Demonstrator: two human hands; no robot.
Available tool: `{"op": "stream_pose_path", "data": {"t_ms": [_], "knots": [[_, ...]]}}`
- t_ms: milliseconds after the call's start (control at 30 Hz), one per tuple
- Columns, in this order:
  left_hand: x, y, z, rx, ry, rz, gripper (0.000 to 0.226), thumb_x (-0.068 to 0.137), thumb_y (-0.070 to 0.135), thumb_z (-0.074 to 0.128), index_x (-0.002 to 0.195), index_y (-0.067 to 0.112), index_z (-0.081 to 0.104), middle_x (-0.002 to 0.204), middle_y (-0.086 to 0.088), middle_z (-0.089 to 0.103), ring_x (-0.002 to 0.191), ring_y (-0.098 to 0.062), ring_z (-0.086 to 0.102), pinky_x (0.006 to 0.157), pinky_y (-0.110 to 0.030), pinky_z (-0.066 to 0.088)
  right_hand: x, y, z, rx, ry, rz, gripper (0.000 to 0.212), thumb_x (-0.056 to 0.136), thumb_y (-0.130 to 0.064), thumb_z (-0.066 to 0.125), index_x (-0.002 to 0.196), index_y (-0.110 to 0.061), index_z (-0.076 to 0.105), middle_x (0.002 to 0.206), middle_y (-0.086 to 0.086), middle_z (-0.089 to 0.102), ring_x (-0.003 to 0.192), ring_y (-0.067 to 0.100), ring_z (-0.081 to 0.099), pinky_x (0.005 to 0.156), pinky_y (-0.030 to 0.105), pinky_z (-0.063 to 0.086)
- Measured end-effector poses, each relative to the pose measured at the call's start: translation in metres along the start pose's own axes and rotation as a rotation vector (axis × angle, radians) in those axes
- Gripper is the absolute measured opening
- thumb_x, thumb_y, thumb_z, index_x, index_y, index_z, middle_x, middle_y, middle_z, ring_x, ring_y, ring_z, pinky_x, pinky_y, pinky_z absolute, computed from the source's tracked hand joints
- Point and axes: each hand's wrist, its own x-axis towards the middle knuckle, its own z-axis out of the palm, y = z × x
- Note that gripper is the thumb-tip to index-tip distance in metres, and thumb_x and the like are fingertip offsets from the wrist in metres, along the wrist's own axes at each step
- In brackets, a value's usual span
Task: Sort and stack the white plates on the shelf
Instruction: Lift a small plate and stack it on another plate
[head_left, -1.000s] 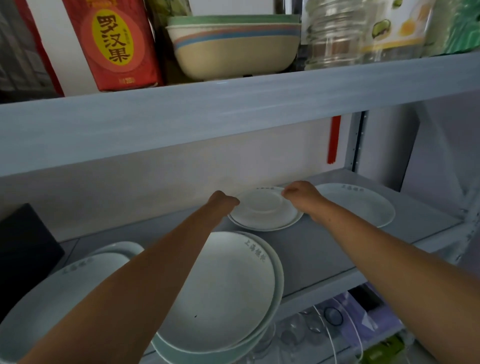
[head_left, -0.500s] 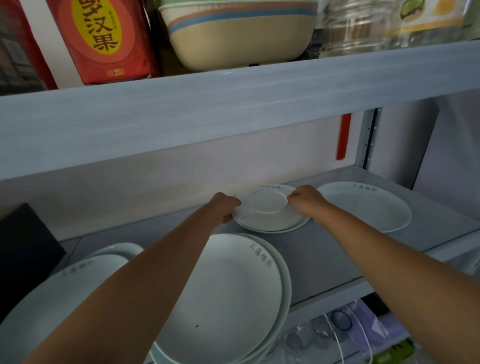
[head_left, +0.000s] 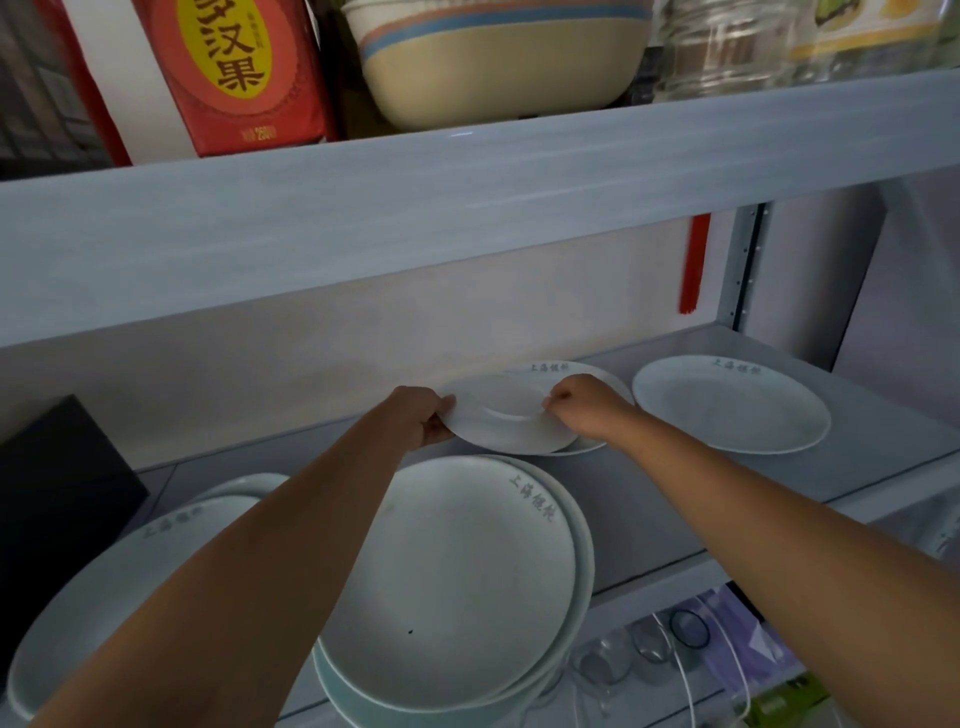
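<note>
You hold a small white plate (head_left: 511, 415) by both edges at the far middle of the shelf (head_left: 649, 483).
It is plain, shallow, with a sunken round centre. Your left hand (head_left: 421, 418) curls round its left rim and your right hand (head_left: 584, 408) pinches the right rim. Half a second ago it sat centred on the lettered plate (head_left: 597, 376) beneath; now it is raised and drawn left, baring that plate's far rim.

White plates crowd a grey shelf (head_left: 883, 415).
A stack of plates (head_left: 452, 587) sits at 6 o'clock, a lone plate (head_left: 727, 405) at 3, a lettered plate (head_left: 582, 371) at 12 under a plain plate (head_left: 498, 415), more plates (head_left: 78, 623) at 8 and a black box (head_left: 52, 493) at 9.
</note>
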Motion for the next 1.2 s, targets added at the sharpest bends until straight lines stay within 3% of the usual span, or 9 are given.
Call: {"op": "stream_pose_path", "data": {"t_ms": [167,300,433,533,633,867,1000,1100,1200], "knots": [[-0.017,0.004,-0.002,-0.121,-0.068,0.074,0.031,0.090,-0.003,0.061,0.120,-0.007,0.054,0.090,-0.016,0.065,0.075,-0.025,0.064,0.071,-0.039,0.055,-0.015,-0.014,0.007,-0.019,-0.005,-0.066,0.065,0.086,-0.050,0.063,0.138,-0.014,0.048,0.141,0.008,0.053,0.127,0.026,0.052,0.100,0.032,0.039],[-0.041,0.020,0.013,-0.195,-0.130,0.176,0.034,0.086,-0.009,0.061,0.119,-0.011,0.054,0.094,-0.020,0.066,0.078,-0.029,0.066,0.073,-0.042,0.055,-0.038,-0.033,0.002,-0.168,0.091,-0.251,0.079,0.082,-0.056,0.063,0.144,-0.013,0.039,0.145,0.009,0.049,0.131,0.027,0.049,0.104,0.036,0.040],[-0.066,0.030,0.040,-0.205,-0.189,0.296,0.032,0.083,-0.008,0.064,0.114,-0.014,0.059,0.092,-0.021,0.067,0.075,-0.028,0.068,0.061,-0.033,0.060,-0.057,-0.041,-0.007,-0.363,0.170,-0.288,0.061,0.090,-0.041,0.057,0.139,-0.008,0.039,0.133,0.015,0.057,0.117,0.034,0.057,0.091,0.040,0.048],[-0.087,0.032,0.063,-0.228,-0.346,0.406,0.029,0.086,-0.006,0.064,0.114,-0.005,0.056,0.093,-0.019,0.068,0.079,-0.025,0.069,0.070,-0.031,0.061,-0.071,-0.041,-0.015,-0.413,0.394,-0.180,0.041,0.095,-0.013,0.044,0.134,-0.005,0.039,0.119,0.019,0.063,0.106,0.039,0.062,0.085,0.043,0.050],[-0.103,0.033,0.079,-0.127,-0.412,0.509,0.035,0.085,-0.003,0.065,0.117,0.009,0.056,0.106,-0.013,0.071,0.093,-0.022,0.068,0.087,-0.030,0.052,-0.080,-0.029,-0.032,-0.181,0.556,-0.004,0.037,0.092,-0.001,0.041,0.128,-0.002,0.044,0.114,0.022,0.064,0.103,0.040,0.063,0.085,0.045,0.052],[-0.094,0.035,0.067,0.008,-0.097,0.522,0.035,0.086,-0.001,0.065,0.120,0.008,0.065,0.110,-0.008,0.067,0.102,-0.018,0.060,0.090,-0.025,0.043,-0.094,0.008,-0.071,0.302,0.772,0.153,0.033,0.089,0.003,0.041,0.120,0.004,0.052,0.118,0.026,0.062,0.106,0.044,0.060,0.085,0.047,0.052],[-0.089,0.026,0.052,0.167,-0.019,0.474,0.044,0.085,0.010,0.071,0.127,0.010,0.060,0.128,-0.016,0.062,0.118,-0.031,0.060,0.102,-0.038,0.046,-0.099,0.012,-0.078,0.824,0.642,0.226,0.044,0.085,0.004,0.044,0.127,-0.008,0.052,0.122,0.015,0.060,0.109,0.039,0.060,0.064,0.054,0.060],[-0.093,0.017,0.037,0.239,-0.023,0.429,0.048,0.091,0.017,0.065,0.134,0.005,0.051,0.120,-0.016,0.063,0.095,-0.027,0.064,0.084,-0.034,0.050,-0.105,-0.005,-0.074,1.080,0.484,0.242,0.042,0.088,0.008,0.042,0.126,-0.007,0.052,0.119,0.012,0.059,0.102,0.035,0.062,0.046,0.041,0.058],[-0.111,0.010,0.018,0.223,-0.109,0.334,0.039,0.101,0.025,0.048,0.129,-0.001,0.048,0.098,-0.014,0.066,0.077,-0.025,0.066,0.069,-0.035,0.054,-0.112,-0.029,-0.066,1.124,0.337,0.217,0.036,0.089,0.012,0.040,0.120,-0.002,0.052,0.117,0.016,0.058,0.098,0.035,0.062,0.048,0.040,0.057]]}}
